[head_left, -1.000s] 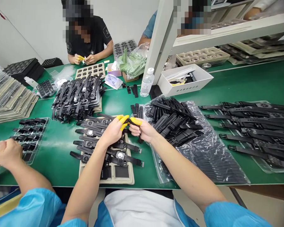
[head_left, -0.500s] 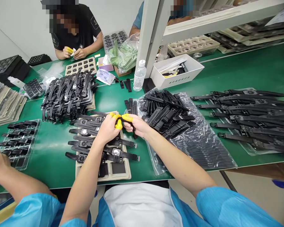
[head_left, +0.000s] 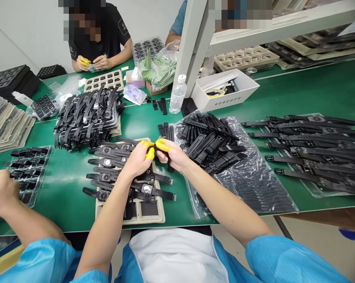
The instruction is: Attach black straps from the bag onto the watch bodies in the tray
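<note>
Yellow finger covers show on both hands. My left hand (head_left: 139, 158) and my right hand (head_left: 172, 153) meet above the right side of a beige tray (head_left: 160, 218), fingers closed on a small black watch piece that they mostly hide. A black strap hangs below my right hand. On the tray lie several black watches (head_left: 148, 189) with straps spread sideways. Just right of my hands, a heap of loose black straps (head_left: 201, 145) rests on a clear plastic bag (head_left: 245, 188).
Stacked watches (head_left: 85, 118) stand at the back left, and more watches (head_left: 313, 149) lie at the right. A bottle (head_left: 178, 96) and a white box (head_left: 224, 94) stand behind. A co-worker's hand (head_left: 3, 190) is at the far left; another person (head_left: 100, 47) sits opposite.
The view has shifted slightly. My hands remain together on the black piece, with my right fingers a little changed in pose. The co-worker's hand at the left has risen.
</note>
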Demonstrator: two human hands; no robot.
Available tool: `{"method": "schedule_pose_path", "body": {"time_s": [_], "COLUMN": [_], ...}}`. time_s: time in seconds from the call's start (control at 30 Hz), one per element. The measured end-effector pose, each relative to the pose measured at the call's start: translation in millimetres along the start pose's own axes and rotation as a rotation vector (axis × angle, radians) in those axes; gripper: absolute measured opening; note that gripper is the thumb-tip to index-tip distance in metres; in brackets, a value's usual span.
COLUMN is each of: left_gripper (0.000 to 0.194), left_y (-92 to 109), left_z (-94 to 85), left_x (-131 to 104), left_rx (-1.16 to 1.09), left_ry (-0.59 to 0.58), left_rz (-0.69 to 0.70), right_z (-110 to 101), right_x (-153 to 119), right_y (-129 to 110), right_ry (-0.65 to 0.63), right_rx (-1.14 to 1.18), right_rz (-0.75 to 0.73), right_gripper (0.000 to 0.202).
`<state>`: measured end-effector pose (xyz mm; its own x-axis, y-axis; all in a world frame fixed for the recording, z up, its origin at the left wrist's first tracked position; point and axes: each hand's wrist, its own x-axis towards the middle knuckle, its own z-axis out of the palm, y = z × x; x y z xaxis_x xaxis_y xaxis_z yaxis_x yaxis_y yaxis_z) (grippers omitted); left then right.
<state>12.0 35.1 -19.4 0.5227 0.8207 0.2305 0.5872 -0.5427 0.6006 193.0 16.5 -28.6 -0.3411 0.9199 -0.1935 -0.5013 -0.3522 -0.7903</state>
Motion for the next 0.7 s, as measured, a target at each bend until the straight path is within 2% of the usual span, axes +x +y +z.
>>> {"method": "schedule_pose_path", "body": {"time_s": [0.13,0.27,0.37,0.47,0.57,0.63,0.7], "left_gripper": [0.028,0.033,0.023,0.032,0.048,0.053,0.053], "left_y": [-0.6,-0.2,4.7,7.1,2.2,-1.6,-2.7], "left_z": [-4.4,-6.9,-5.1,-5.3,-13.4,-20.4,-25.3], "left_x": [0.0,1.1,3.3,6.5,9.9,11.7,12.9], "left_rx": [-0.119,-0.267,-0.375,-0.571,-0.755,-0.826,-0.857], "left_ry": [0.029,0.108,0.221,0.318,0.523,0.697,0.799], "left_rz": [-0.004,-0.074,-0.091,-0.144,-0.268,-0.328,-0.361], "right_z": [0.0,0.8,1.0,-1.2,-4.3,-5.4,-6.0], "right_x": [-0.3,-1.3,-3.4,-5.0,-5.2,-5.0,-5.1], "right_y": [-1.3,-2.9,-3.2,-3.4,-3.9,-4.1,-4.1], "right_ry": [-0.003,-0.005,-0.09,-0.22,-0.306,-0.323,-0.316], "right_rx": [0.005,-0.007,-0.01,0.029,0.024,-0.016,-0.051], "right_rz": [-0.02,-0.066,-0.021,0.117,0.246,0.29,0.306], "right_gripper": [0.048,0.045,0.043,0.044,0.04,0.036,0.033]}}
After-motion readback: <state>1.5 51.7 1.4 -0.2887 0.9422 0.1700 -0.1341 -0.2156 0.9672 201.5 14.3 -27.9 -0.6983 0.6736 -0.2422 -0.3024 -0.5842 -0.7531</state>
